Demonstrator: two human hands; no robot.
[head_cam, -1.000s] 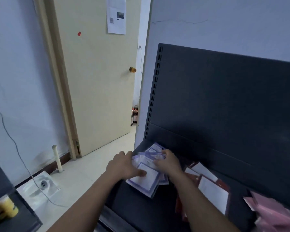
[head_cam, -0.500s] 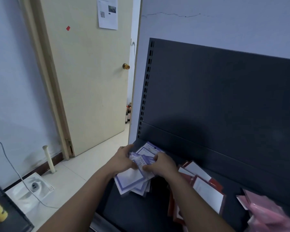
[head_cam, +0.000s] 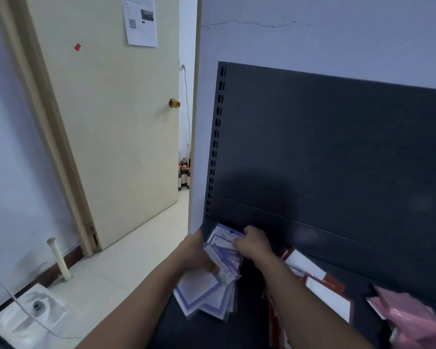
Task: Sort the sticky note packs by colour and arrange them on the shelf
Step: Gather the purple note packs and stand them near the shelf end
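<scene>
— Dark metal shelf point(head_cam: 202, 332) against a pale wall, with a door point(head_cam: 111, 122) ajar to its left. Where are the purple packs point(head_cam: 207, 290)?

— At the shelf's left end, fanned out unevenly. The left grip point(head_cam: 195, 253) holds the fan from its outer side with the thumb on top. The right grip point(head_cam: 253, 244) has its fingers curled over the uppermost packs, near the back panel point(head_cam: 337, 159).

— So both are closed on one bundle. What could slip?

— The bottom packs. They splay toward the front and look barely caught. Whether they rest on the shelf or hang clear of it cannot be told. If the person squares the fan with a loose hold, one could slide free. The shelf's left edge is just beside them, with the floor point(head_cam: 136, 260) below.

— And the neighbours?

— The red packs point(head_cam: 312, 268) lie just to the right, tilted and overlapping, and the pink packs point(head_cam: 408, 316) are further right. The right forearm passes close by the red ones, so a careless sweep might knock them askew or mix the colours.

— Anything else?

— The wrappers look glossy, so a squared stack may skate apart unless it is pushed against the back panel.
</scene>
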